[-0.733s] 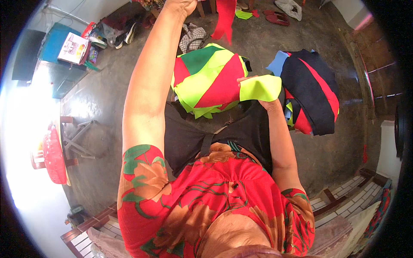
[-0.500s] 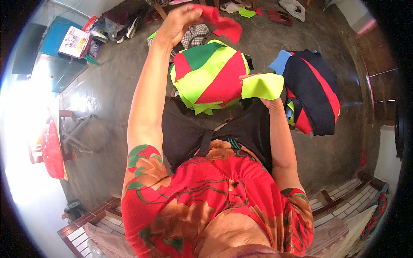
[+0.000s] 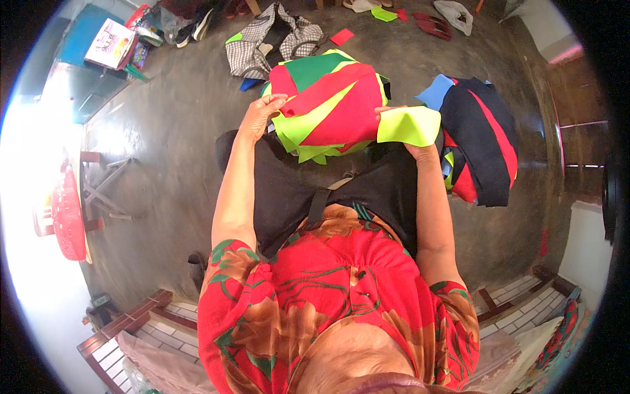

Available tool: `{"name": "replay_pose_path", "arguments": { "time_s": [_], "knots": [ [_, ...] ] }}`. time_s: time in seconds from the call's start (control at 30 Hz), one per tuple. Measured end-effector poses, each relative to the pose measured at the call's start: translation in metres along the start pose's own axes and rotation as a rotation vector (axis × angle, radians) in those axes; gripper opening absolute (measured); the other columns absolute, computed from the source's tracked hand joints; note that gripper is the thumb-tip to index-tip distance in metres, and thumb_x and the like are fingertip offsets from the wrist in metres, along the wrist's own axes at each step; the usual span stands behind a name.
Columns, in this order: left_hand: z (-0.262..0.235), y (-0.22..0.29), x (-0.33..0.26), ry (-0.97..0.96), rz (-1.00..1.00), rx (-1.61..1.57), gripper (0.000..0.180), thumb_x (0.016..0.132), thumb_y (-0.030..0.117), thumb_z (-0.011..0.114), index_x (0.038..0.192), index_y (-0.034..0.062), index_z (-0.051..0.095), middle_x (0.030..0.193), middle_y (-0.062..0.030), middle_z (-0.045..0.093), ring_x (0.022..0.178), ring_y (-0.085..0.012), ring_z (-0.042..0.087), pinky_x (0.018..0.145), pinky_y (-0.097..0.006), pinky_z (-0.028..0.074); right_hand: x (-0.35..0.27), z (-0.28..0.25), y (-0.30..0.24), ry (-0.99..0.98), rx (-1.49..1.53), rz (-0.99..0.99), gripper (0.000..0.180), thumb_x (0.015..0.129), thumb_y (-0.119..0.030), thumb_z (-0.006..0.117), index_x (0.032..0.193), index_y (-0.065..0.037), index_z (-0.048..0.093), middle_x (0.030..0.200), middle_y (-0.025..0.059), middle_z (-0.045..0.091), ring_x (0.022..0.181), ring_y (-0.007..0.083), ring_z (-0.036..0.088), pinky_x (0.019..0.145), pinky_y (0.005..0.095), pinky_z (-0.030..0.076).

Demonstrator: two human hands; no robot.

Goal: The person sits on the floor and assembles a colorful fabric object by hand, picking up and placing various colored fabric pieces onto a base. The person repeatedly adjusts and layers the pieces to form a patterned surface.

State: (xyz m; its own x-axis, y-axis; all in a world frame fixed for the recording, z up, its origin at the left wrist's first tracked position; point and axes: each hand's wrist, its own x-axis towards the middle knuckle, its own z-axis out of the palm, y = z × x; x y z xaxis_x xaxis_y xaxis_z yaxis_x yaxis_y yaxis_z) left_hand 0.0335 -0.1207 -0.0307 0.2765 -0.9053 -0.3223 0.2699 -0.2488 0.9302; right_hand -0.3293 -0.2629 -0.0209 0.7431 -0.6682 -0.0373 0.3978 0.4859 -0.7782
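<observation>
A rounded pile of cloth pieces in neon yellow, red and green [image 3: 338,125] sits in front of my knees. My left hand [image 3: 261,117] is at the pile's left edge, its fingers pinched at the end of a red cloth strip [image 3: 319,90]. This strip lies slantwise across the top of the pile. On the right, my right hand [image 3: 422,152] holds a neon yellow cloth piece [image 3: 410,126], which covers most of the palm and fingers. Beside that hand stands a second cloth heap [image 3: 479,131], mostly black with a red stripe and some blue.
A checked grey-and-white cloth [image 3: 254,49] lies beyond the pile, near a small red scrap [image 3: 342,37]. Dark red footwear [image 3: 432,26] and a white bag [image 3: 454,16] are farther off. A red plastic chair [image 3: 69,213] stands at left, a tiled ledge [image 3: 167,335] behind me.
My left hand has come down and nearer from above the pile, bringing the red cloth onto it. My right hand stays nearly in place with the yellow piece.
</observation>
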Motion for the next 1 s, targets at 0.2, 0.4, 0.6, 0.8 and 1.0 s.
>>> {"name": "replay_pose_path", "arguments": {
  "time_s": [0.2,0.4,0.6,0.8,1.0],
  "knots": [
    [-0.008,-0.016,-0.006,0.219,-0.072,-0.065,0.019,0.080,0.021,0.070,0.092,0.0081,0.064,0.092,-0.0003,0.063,0.083,-0.0121,0.059,0.069,-0.035,0.052,-0.003,0.009,-0.003,-0.033,0.097,0.038,0.032,0.089,-0.028,0.052,0.104,-0.001,0.063,0.119,0.0239,0.057,0.104,0.0282,0.059,0.093,0.0374,0.045],
    [-0.009,-0.024,-0.014,0.236,-0.100,-0.035,0.013,0.081,0.007,0.063,0.091,0.0038,0.056,0.089,-0.0063,0.060,0.078,-0.0174,0.063,0.070,-0.039,0.058,-0.002,0.011,-0.006,-0.108,0.010,-0.027,0.035,0.087,-0.029,0.055,0.107,-0.001,0.062,0.120,0.0268,0.055,0.103,0.0305,0.060,0.093,0.0387,0.046],
    [-0.007,-0.023,-0.018,0.258,-0.171,0.039,0.020,0.081,-0.003,0.056,0.101,0.0002,0.051,0.092,-0.0107,0.060,0.078,-0.0216,0.065,0.065,-0.037,0.059,-0.002,0.012,-0.009,-0.105,-0.048,-0.018,0.035,0.088,-0.028,0.053,0.107,0.000,0.062,0.119,0.0266,0.055,0.103,0.0312,0.060,0.093,0.0394,0.046],
    [-0.008,-0.023,-0.018,0.284,-0.235,0.081,0.022,0.081,0.009,0.065,0.099,0.0016,0.053,0.089,-0.0095,0.061,0.075,-0.0210,0.066,0.062,-0.035,0.059,-0.001,0.011,-0.007,-0.104,0.001,-0.015,0.033,0.088,-0.027,0.053,0.105,0.000,0.062,0.119,0.0269,0.055,0.103,0.0324,0.060,0.093,0.0412,0.046],
    [-0.005,-0.017,-0.015,0.395,-0.254,0.096,0.024,0.078,0.013,0.070,0.095,0.0020,0.055,0.090,-0.0071,0.062,0.077,-0.0191,0.065,0.061,-0.034,0.059,-0.001,0.012,-0.007,-0.130,-0.008,-0.029,0.034,0.088,-0.028,0.053,0.105,0.000,0.062,0.119,0.0268,0.055,0.104,0.0324,0.059,0.093,0.0414,0.045]
  ]
}}
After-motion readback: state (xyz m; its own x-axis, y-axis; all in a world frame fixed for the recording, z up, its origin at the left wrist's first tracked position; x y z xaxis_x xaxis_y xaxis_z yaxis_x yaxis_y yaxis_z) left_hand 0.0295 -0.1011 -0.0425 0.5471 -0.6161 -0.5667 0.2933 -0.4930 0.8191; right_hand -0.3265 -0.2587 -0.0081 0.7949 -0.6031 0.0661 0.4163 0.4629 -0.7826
